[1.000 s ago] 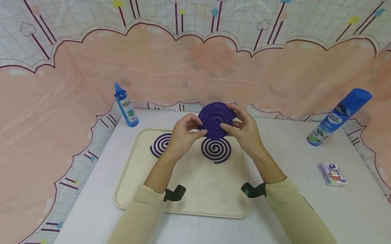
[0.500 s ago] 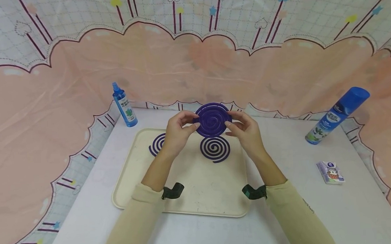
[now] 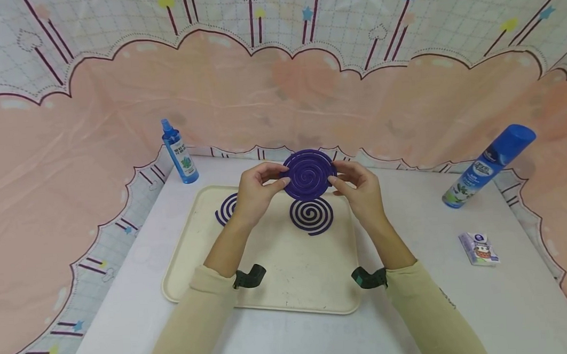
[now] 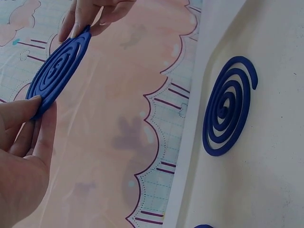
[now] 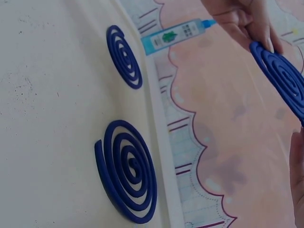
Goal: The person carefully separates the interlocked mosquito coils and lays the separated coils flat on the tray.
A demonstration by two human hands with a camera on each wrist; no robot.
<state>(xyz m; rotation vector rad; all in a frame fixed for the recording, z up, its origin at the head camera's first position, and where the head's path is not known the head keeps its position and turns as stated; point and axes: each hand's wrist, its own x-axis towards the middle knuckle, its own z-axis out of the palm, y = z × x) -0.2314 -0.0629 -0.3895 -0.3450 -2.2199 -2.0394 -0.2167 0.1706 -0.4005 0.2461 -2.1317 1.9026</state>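
Observation:
A dark blue mosquito coil [image 3: 309, 174], its spiral closely packed, is held up above the far edge of a cream tray [image 3: 293, 275]. My left hand [image 3: 254, 195] pinches its left edge between thumb and fingers. On the opposite edge, my right hand [image 3: 365, 195] grips it the same way. The left wrist view shows the coil [image 4: 58, 71] tilted, with a hand at each end. Two looser single coils lie flat on the tray: one [image 3: 312, 216] just below the held coil, the other [image 3: 226, 208] partly hidden behind my left hand.
A blue spray bottle [image 3: 180, 153] stands at the back left of the white table [image 3: 416, 320]. To the right are a blue aerosol can [image 3: 487, 167] and a small purple-and-white packet [image 3: 480, 249]. A patterned cloth [image 3: 241, 109] rises behind the table.
The held coil has shifted slightly left, and both hands now hold it at its side edges. My right thumb has moved from the coil's face to its rim.

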